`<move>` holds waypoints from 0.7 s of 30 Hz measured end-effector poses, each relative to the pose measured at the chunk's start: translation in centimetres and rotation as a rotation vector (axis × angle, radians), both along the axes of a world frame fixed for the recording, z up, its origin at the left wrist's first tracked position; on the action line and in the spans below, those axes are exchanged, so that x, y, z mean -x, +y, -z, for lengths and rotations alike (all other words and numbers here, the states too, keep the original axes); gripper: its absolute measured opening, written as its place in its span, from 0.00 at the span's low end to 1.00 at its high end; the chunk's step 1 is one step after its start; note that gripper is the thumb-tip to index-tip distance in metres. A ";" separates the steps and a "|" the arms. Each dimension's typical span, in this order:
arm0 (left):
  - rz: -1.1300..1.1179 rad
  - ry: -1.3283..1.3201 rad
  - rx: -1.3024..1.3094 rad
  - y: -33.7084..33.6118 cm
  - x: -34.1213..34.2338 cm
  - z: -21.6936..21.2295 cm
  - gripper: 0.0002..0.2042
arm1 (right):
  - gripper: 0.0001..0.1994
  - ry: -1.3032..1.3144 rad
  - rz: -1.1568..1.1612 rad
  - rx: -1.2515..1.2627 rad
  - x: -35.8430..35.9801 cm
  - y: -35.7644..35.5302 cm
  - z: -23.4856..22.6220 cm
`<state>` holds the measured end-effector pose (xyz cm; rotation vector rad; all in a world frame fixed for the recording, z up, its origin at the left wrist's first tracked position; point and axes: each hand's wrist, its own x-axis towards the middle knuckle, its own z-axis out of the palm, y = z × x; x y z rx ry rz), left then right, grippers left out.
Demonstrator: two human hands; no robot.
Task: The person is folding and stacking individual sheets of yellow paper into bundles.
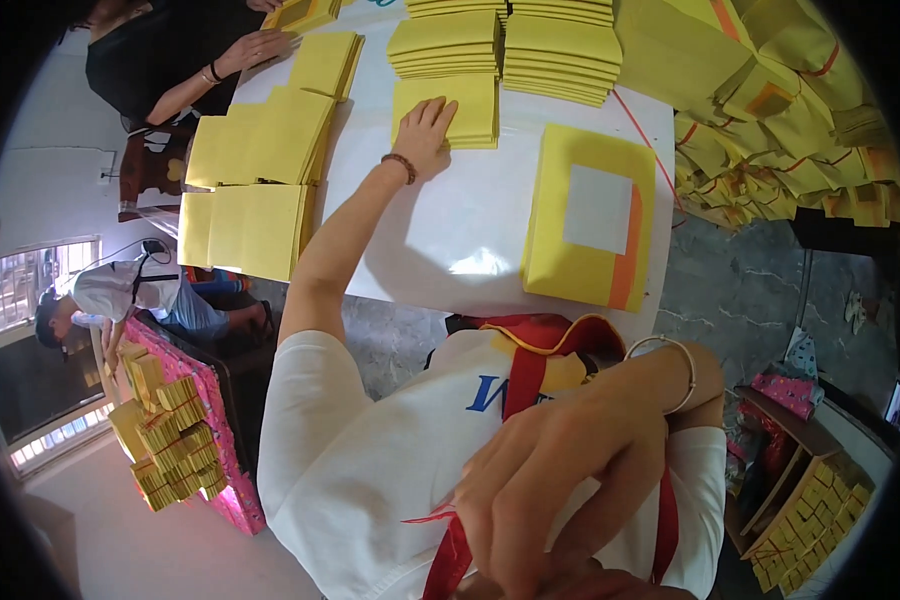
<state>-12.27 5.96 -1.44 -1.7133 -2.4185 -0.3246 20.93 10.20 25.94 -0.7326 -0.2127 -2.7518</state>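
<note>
My left hand (427, 130) reaches forward, palm down, and lies on a short stack of yellow envelopes (470, 95) at the middle of the white table (400, 240). Its fingers are stretched out and not wrapped round the stack. Close to my chest, my right hand (560, 470) is raised with the fingers curled in. Whatever those fingers hold, if anything, is hidden. Beside them hangs a red strap (448, 565) with a thin, frayed red end. To the right on the table sits a thick yellow stack (548, 220) with a pale grey rectangle and an orange strip on top.
Tall yellow stacks (562, 55) line the table's far side. More yellow stacks (255, 225) stand along its left edge, near a co-worker's hand (255, 50). Tied yellow bundles (770, 150) pile up at right. Another person (120, 295) works at a pink-covered table (232, 470) on the left.
</note>
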 end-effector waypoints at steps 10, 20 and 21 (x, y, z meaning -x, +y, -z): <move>-0.045 0.058 0.058 0.3 -1.1 -4.2 0.36 | 0.06 0.461 0.061 -0.551 2.1 3.8 0.5; 0.348 -0.306 -0.190 1.9 -15.9 -7.5 0.24 | 0.12 0.132 0.131 0.097 -1.4 0.5 0.4; 0.378 -0.312 -0.188 1.9 -17.0 -7.6 0.22 | 0.15 0.067 0.126 0.253 -1.7 0.3 0.5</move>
